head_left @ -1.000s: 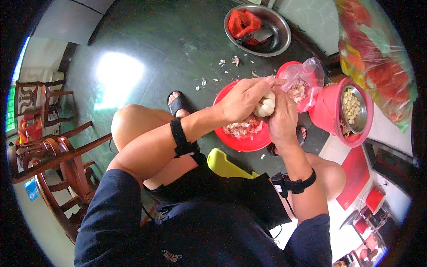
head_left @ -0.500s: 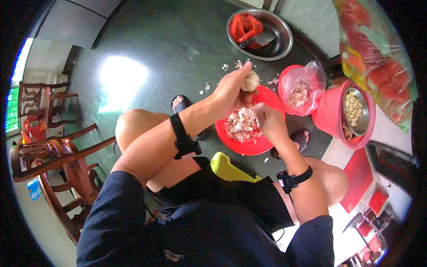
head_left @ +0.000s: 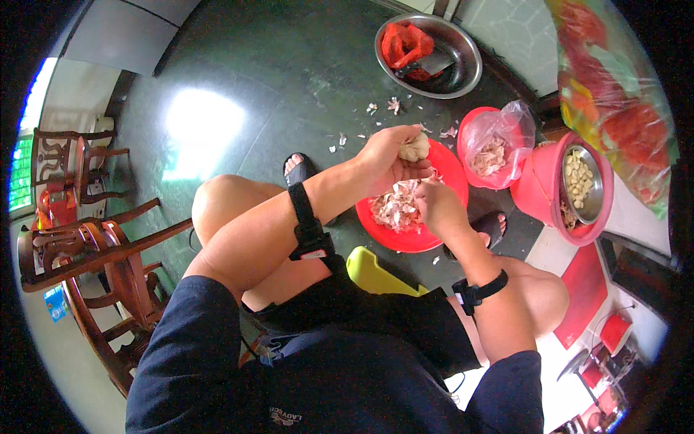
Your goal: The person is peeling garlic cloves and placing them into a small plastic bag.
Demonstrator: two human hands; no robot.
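Garlic bulb [head_left: 414,148] was gripped in the left hand [head_left: 387,153], over the far part of the red basin [head_left: 454,173]. A second earlier both hands were around it; now the right hand [head_left: 441,207] was off it, lower down, above the loose skins [head_left: 396,206]. That seemed to leave the left hand as sole holder, right one free of the bulb. Bulb looked whole, outer skin apparently partly on. Right hand's fingers were curled in; couldn't tell if they pinched a scrap or nothing. Hands sat just beside each other, contact unclear.

Hard to make out: bulb's near side lay behind the left hand, its underside not visible. Right fingertips blended into the skins. Part of the basin was covered by both hands. Metal bowl [head_left: 594,189] of pale cloves [head_left: 578,177] hid most of the inside of the pink bucket [head_left: 535,181]. Crumpled red bag [head_left: 405,45] in the metal basin [head_left: 466,71]: contents not readable. Patterned plastic [head_left: 614,101], upper right, ran off into the dark rim.
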